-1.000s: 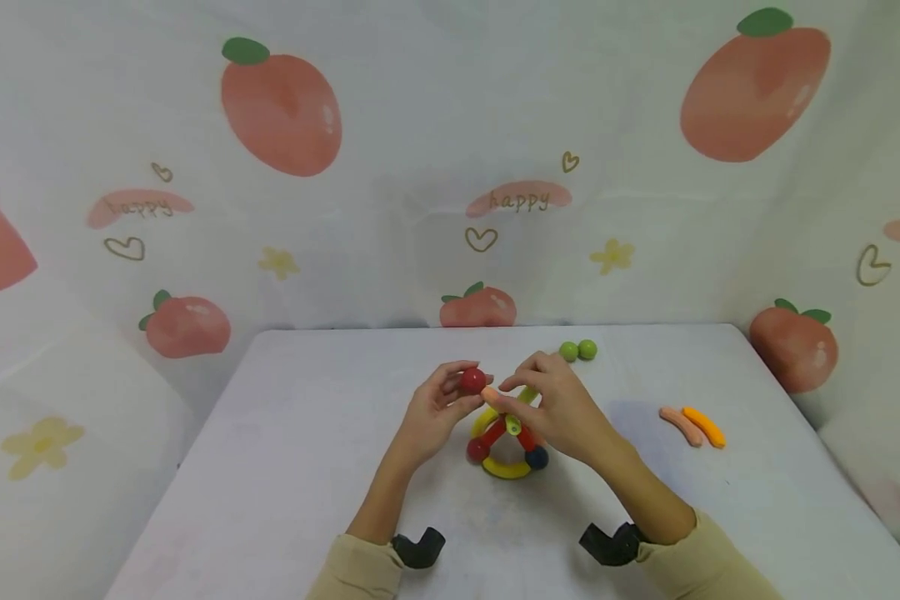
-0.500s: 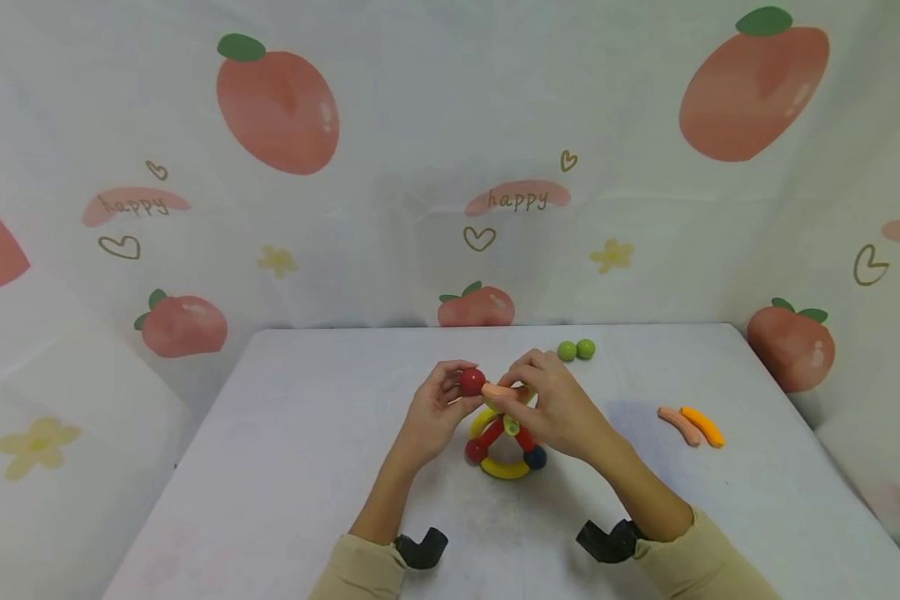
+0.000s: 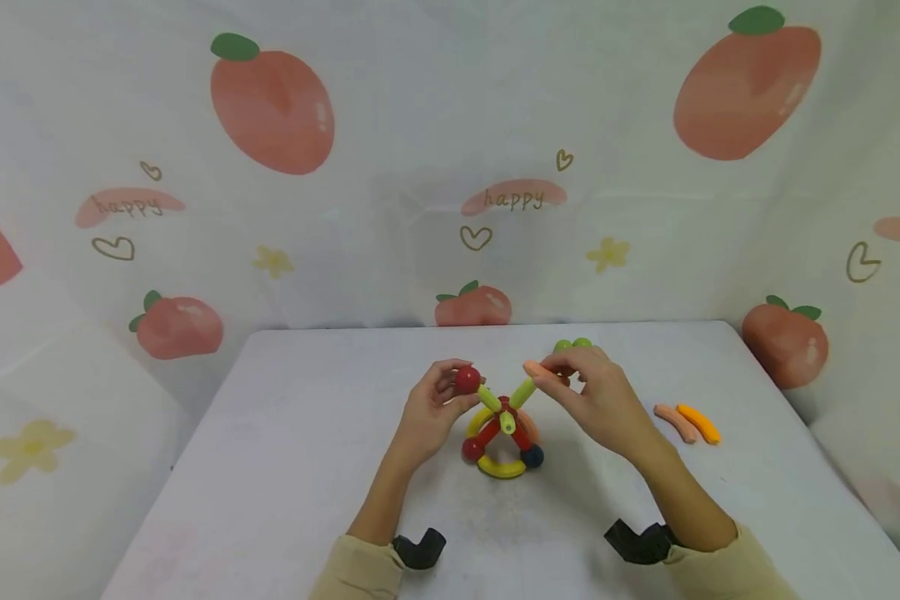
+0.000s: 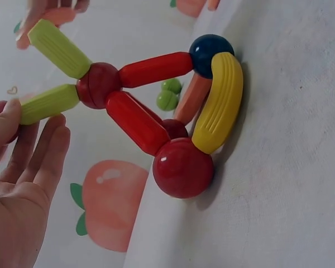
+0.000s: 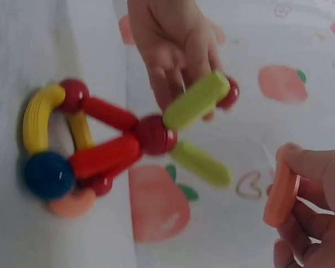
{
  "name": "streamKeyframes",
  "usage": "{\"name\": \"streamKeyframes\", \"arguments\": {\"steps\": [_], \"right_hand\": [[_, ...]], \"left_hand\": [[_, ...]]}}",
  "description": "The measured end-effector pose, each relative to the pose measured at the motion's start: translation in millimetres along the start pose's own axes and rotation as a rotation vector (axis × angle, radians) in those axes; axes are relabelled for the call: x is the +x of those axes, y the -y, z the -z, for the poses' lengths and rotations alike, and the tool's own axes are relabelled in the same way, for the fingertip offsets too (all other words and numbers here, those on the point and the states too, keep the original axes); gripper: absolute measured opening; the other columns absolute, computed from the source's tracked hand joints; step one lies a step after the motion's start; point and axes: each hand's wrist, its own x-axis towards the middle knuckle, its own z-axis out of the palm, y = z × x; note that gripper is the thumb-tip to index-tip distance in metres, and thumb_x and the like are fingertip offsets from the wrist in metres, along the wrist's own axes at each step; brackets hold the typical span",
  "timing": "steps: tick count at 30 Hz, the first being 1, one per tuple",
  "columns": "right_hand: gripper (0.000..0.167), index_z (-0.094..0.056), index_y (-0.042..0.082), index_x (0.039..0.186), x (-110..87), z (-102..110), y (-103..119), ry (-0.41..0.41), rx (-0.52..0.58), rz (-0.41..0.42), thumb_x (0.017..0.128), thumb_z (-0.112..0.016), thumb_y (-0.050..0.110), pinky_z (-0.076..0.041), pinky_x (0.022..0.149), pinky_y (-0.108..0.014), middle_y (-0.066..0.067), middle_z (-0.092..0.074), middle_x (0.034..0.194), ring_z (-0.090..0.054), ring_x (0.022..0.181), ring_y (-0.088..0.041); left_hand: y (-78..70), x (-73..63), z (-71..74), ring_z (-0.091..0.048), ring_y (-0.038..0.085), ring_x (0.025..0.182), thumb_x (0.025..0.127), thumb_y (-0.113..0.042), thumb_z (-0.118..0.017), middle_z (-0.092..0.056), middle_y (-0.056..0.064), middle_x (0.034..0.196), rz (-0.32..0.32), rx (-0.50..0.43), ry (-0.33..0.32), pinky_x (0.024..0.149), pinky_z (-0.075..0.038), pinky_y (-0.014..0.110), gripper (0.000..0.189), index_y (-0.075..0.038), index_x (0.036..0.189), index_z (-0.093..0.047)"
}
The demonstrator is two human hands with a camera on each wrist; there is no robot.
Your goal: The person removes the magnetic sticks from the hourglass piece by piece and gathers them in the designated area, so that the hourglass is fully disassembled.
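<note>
In the head view my left hand [image 3: 431, 412] holds a red ball [image 3: 467, 380] at the outer end of a light-green stick [image 3: 487, 397]. That stick belongs to a toy building-stick frame standing on the table. At its top, a red ball [image 5: 155, 135] joins light-green sticks above to red sticks [image 4: 156, 69] below. Curved yellow [image 4: 220, 103] and peach sticks form the base, along with red balls and a dark-blue ball [image 5: 48, 175]. To the right, my right hand [image 3: 603, 404] pinches a curved peach stick [image 5: 282, 192], apart from the frame. A dark-red round thing shows partly behind its fingers.
Two green balls [image 3: 582, 342] lie at the back of the table, partly behind the right hand. A pink curved stick [image 3: 676, 423] and an orange curved stick [image 3: 699, 424] lie side by side at the right. A fruit-print cloth [image 3: 390, 250] hangs behind the table [image 3: 270, 467].
My right hand has moved right with the peach stick, away from the red ball at my left hand. The frame's light-green sticks now show more fully. My left hand has hardly moved.
</note>
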Motion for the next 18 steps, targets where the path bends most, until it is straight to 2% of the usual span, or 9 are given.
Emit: {"name": "streamKeyframes", "arguments": {"steps": [5,8,12,15,18], "right_hand": [[0.015,-0.075,0.016,0.101,-21.8,21.1,-33.4,-0.047,-0.056,-0.112,0.088,-0.081,0.020,-0.045,0.070,-0.021,0.007,-0.070,0.085,-0.052,0.084,-0.009],[0.014,-0.078,0.016,0.095,-37.9,29.5,-60.0,-0.057,-0.114,-0.217,0.089,-0.080,0.028,-0.042,0.067,-0.021,0.006,-0.071,0.081,-0.052,0.080,-0.010],[0.026,-0.080,0.011,0.094,-59.3,34.5,-95.5,0.041,-0.191,-0.351,0.092,-0.076,0.037,-0.046,0.065,-0.024,0.000,-0.075,0.082,-0.058,0.078,-0.013],[0.027,-0.079,0.005,0.093,-74.1,35.8,-115.0,0.107,-0.251,-0.383,0.089,-0.079,0.031,-0.049,0.066,-0.031,-0.007,-0.075,0.085,-0.063,0.078,-0.020],[0.024,-0.077,0.003,0.091,-83.4,36.4,-125.6,0.105,-0.314,-0.367,0.085,-0.083,0.025,-0.050,0.067,-0.041,-0.012,-0.073,0.085,-0.064,0.079,-0.027]], "left_hand": [[1.5,-1.6,-0.1,-0.067,0.023,0.124,0.096,-0.011,-0.070,-0.070,0.008,0.129,0.024,-0.024,-0.003,0.098,-0.057,0.028,0.044,-0.025,0.136,-0.056],[1.4,-2.0,0.0,-0.068,0.023,0.124,0.097,-0.013,-0.070,-0.071,0.007,0.128,0.028,-0.010,-0.006,0.098,-0.057,0.028,0.045,-0.028,0.137,-0.056],[1.0,-1.8,0.9,-0.068,0.022,0.123,0.096,-0.014,-0.070,-0.072,0.007,0.127,0.026,-0.006,-0.006,0.098,-0.057,0.027,0.045,-0.028,0.137,-0.056],[1.7,-1.8,0.4,-0.068,0.023,0.122,0.096,-0.012,-0.071,-0.071,0.008,0.127,0.025,-0.029,-0.004,0.097,-0.057,0.027,0.046,-0.026,0.137,-0.056],[2.8,-0.7,-0.7,-0.068,0.023,0.123,0.096,-0.011,-0.070,-0.070,0.009,0.128,0.017,-0.043,-0.003,0.098,-0.057,0.027,0.046,-0.025,0.137,-0.056]]}}
